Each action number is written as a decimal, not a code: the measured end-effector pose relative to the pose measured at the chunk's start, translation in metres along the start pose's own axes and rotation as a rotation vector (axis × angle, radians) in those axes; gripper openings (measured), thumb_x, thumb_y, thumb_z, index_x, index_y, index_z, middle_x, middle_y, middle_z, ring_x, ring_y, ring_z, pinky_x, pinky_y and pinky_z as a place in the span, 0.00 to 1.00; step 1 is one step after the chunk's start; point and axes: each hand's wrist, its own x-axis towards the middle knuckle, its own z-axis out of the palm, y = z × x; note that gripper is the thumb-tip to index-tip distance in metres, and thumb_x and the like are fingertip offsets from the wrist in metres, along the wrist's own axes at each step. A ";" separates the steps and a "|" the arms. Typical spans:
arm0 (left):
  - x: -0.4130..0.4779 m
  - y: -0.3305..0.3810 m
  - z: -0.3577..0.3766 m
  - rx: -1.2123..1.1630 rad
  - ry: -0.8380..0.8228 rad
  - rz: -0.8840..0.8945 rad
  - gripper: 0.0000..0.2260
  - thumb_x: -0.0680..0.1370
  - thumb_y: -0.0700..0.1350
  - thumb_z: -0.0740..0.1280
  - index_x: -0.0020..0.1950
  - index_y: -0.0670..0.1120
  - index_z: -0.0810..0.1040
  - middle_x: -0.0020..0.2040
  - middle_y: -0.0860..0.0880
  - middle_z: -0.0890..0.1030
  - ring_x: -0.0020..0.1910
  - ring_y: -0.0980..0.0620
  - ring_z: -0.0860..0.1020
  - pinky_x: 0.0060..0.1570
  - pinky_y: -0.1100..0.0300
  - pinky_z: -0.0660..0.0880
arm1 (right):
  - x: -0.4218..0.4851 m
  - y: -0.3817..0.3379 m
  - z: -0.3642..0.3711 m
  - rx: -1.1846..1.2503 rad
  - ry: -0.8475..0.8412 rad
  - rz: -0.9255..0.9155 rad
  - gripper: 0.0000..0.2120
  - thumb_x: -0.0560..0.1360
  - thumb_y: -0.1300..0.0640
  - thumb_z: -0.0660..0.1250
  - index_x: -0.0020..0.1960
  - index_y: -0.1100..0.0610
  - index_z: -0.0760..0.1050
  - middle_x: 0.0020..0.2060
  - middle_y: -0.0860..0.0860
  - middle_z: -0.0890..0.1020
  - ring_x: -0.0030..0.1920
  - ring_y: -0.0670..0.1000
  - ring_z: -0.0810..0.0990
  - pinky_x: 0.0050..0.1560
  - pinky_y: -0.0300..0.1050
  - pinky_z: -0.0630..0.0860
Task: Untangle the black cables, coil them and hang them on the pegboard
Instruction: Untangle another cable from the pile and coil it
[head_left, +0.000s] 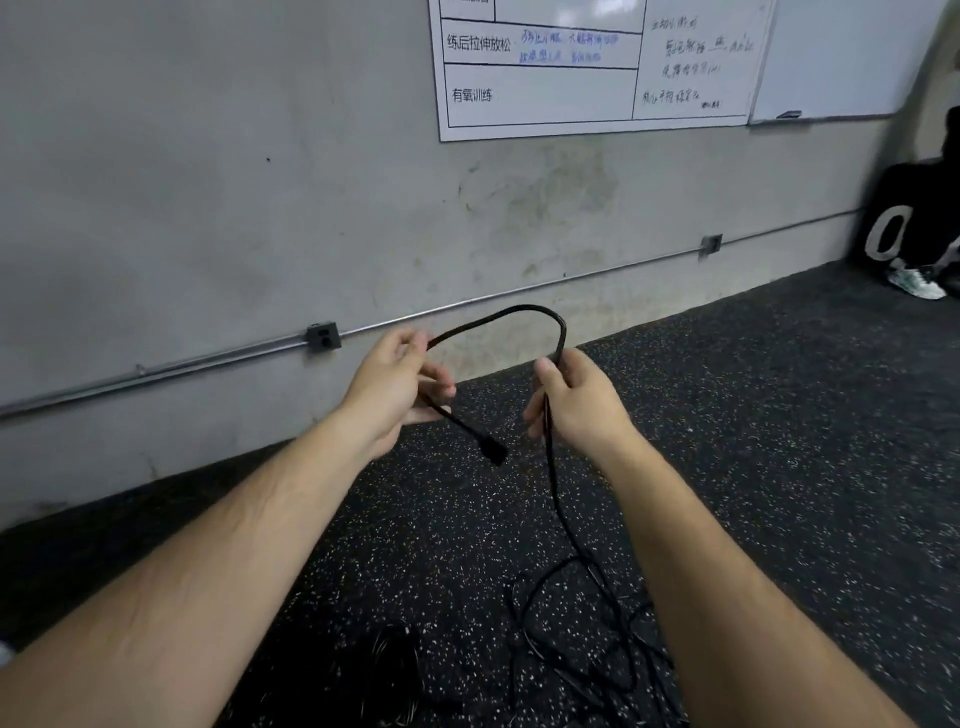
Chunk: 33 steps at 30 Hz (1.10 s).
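Head view: the left hand (395, 382) grips the black cable (519, 314) near its plug (493, 449), which hangs below it; the right hand (582, 400) pinches the same cable, arching between both hands; the rest trails down onto the speckled floor (779, 415)

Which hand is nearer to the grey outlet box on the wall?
Left. The left hand is right of and below the outlet box; the right hand is farther right, beyond the arch of the cable.

Between left hand (395, 384) and right hand (582, 400), the cable (519, 310); plug (493, 449) below; tangle (582, 623) on floor (779, 415) beneath; wall (208, 182) behind.
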 end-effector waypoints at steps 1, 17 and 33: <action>0.000 -0.005 -0.002 -0.002 0.004 -0.020 0.07 0.86 0.50 0.59 0.61 0.51 0.74 0.34 0.50 0.78 0.33 0.52 0.78 0.40 0.49 0.82 | 0.000 -0.003 0.003 0.004 0.005 -0.013 0.10 0.85 0.47 0.57 0.57 0.52 0.71 0.36 0.53 0.86 0.34 0.55 0.86 0.37 0.51 0.77; -0.010 -0.060 -0.047 -0.558 0.130 -0.159 0.08 0.87 0.41 0.55 0.65 0.46 0.70 0.34 0.47 0.74 0.38 0.45 0.83 0.49 0.33 0.81 | 0.008 -0.028 0.032 -0.028 -0.225 0.009 0.09 0.85 0.54 0.59 0.60 0.56 0.75 0.39 0.53 0.84 0.37 0.52 0.84 0.51 0.62 0.82; -0.030 -0.031 -0.045 -0.235 0.116 0.177 0.16 0.83 0.55 0.58 0.63 0.47 0.74 0.53 0.48 0.86 0.54 0.51 0.83 0.60 0.48 0.79 | -0.010 -0.023 0.097 -0.135 -0.377 -0.072 0.10 0.86 0.61 0.56 0.53 0.56 0.76 0.40 0.53 0.83 0.34 0.52 0.84 0.37 0.50 0.79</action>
